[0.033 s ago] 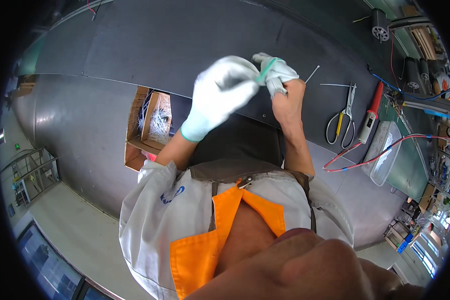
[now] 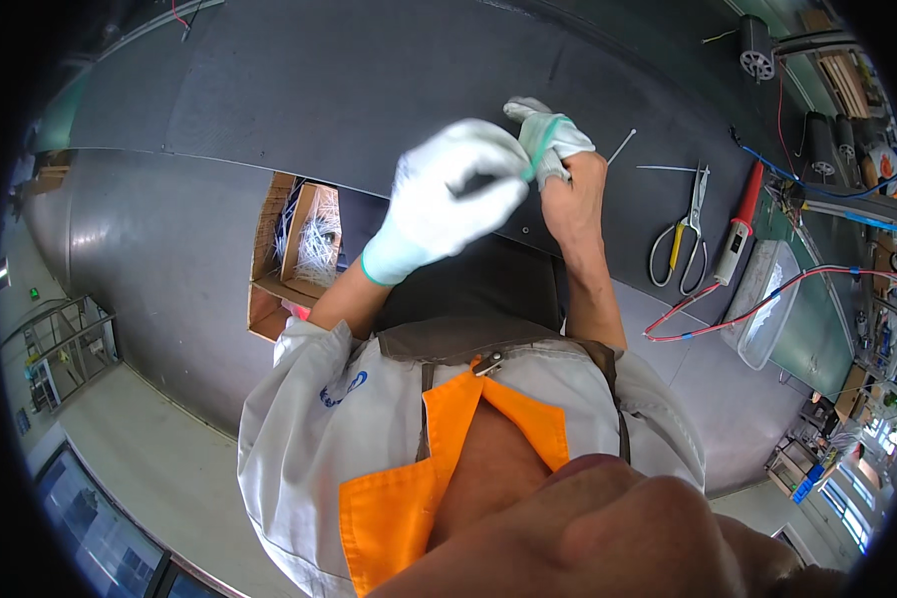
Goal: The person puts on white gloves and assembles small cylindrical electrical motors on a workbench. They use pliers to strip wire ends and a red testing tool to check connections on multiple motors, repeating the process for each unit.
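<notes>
"Head view, from left?"
"The left hand [image 2: 452, 194], gloved, pinches the second glove [image 2: 570, 141] by its green hem [image 2: 541, 149], above the table [image 2: 349, 100]."
"And the right hand [image 2: 575, 194]?"
"Touching it, partly hidden by fabric; its grip cannot be told."

Bunched white glove [image 2: 570, 139], green-edged

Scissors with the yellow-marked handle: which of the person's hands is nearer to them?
Right. The right hand is to the left of the scissors, not touching them; the left hand is farther left.
</notes>
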{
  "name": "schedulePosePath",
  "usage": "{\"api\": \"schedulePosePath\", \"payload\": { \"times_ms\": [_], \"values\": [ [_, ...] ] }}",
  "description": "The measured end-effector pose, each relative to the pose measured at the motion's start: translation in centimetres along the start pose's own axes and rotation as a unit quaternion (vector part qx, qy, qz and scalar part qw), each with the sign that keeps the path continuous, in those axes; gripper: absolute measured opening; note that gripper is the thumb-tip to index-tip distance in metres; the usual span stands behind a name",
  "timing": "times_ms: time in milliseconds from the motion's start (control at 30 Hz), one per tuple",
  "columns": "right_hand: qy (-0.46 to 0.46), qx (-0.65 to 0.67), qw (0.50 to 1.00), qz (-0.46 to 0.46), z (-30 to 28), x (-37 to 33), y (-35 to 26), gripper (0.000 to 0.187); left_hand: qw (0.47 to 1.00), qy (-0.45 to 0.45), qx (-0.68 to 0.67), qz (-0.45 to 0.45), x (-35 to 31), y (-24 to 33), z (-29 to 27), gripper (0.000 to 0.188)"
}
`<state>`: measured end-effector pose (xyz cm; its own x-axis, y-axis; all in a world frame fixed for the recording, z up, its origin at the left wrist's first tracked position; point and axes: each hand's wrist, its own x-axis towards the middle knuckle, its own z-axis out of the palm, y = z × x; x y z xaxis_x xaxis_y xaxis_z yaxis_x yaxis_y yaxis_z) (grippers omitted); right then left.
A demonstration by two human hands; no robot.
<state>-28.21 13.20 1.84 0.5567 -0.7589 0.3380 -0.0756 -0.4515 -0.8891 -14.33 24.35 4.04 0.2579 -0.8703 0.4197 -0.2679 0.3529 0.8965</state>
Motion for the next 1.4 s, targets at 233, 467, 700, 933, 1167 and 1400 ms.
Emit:
{"api": "schedulePosePath", "payload": {
  "times_ms": [233, 467, 700, 933, 1167, 1400],
  "values": [
    [0.042, -0.092, 0.986, 0.129, 1.6, 3.7, 1.4, 0.075, 0.888, -0.287, 0.236, 0.269, -1.4, -0.3, 4.9, 0.016],
    [0.01, 0.711, 0.674, 0.198, 0.9, 4.7, 5.1, 0.033, 0.87, -0.251, 0.279, 0.318, -1.3, -1.5, 5.8, 0.016],
    [0.092, 0.831, 0.543, 0.079, -4.1, 9.1, 5.7, 0.034, 0.98, -0.056, 0.158, 0.105, -0.9, -2.0, 4.7, 0.026],
    [0.208, 0.811, 0.518, 0.173, -1.5, 8.3, 5.9, 0.035, 0.988, -0.003, 0.029, -0.155, 0.5, -4.2, 8.5, 0.064],
    [0.169, 0.793, 0.575, 0.11, -3.1, 8.2, 5.9, 0.034, 0.961, -0.085, 0.214, 0.156, 4.4, -4.9, 6.7, 0.027],
    [0.244, 0.702, 0.664, -0.081, -6.0, 8.4, 1.6, 0.036, 0.906, -0.058, 0.391, 0.152, 6.8, -4.0, 6.5, 0.021]
  ]
}}
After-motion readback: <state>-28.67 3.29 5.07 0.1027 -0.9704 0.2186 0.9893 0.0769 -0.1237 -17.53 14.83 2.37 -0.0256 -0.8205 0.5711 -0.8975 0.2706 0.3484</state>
